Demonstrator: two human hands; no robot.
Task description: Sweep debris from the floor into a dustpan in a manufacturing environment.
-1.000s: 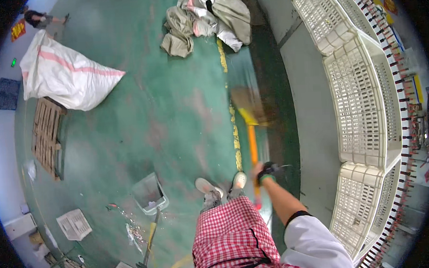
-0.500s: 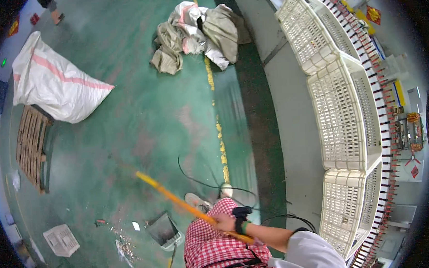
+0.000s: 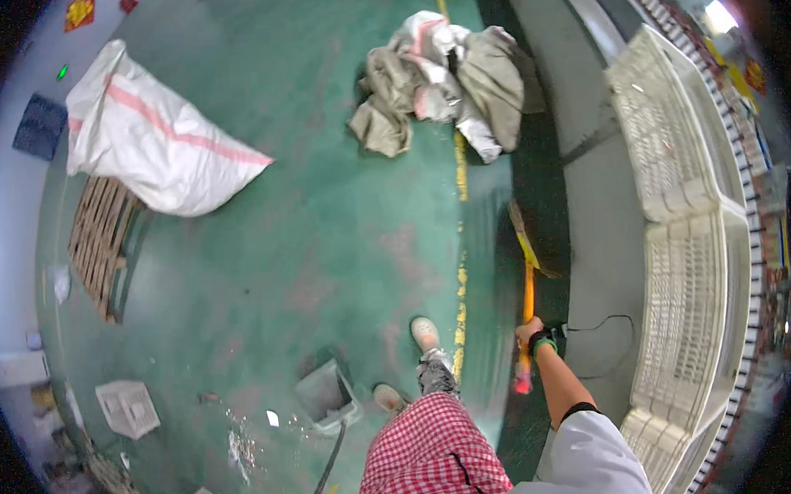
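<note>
My right hand (image 3: pixel 530 331), arm stretched out to the right, is closed around the orange handle of a broom (image 3: pixel 529 286). The broom's yellow-and-tan head points away from me, over the dark floor strip beside the grey wall panel. A pinkish-red end of the handle sticks out below my fist. My left hand is out of view. A grey long-handled dustpan (image 3: pixel 329 394) stands on the floor left of my feet, its handle running to the lower edge. Left of it lies a patch of scattered debris (image 3: pixel 240 447) with a small white piece (image 3: pixel 273 418).
White plastic crates (image 3: pixel 685 303) line a roller conveyor (image 3: pixel 738 153) on my right. Crumpled sacks (image 3: pixel 440 79) lie ahead; a large white sack (image 3: pixel 162 138) rests by a wooden pallet (image 3: pixel 100 236) at far left. A small white crate (image 3: pixel 128 409) is on the green floor (image 3: pixel 323 224).
The broom has swung from in front of me across to the right, with my right hand still holding it. My view has shifted left, and one foot is now farther forward.
</note>
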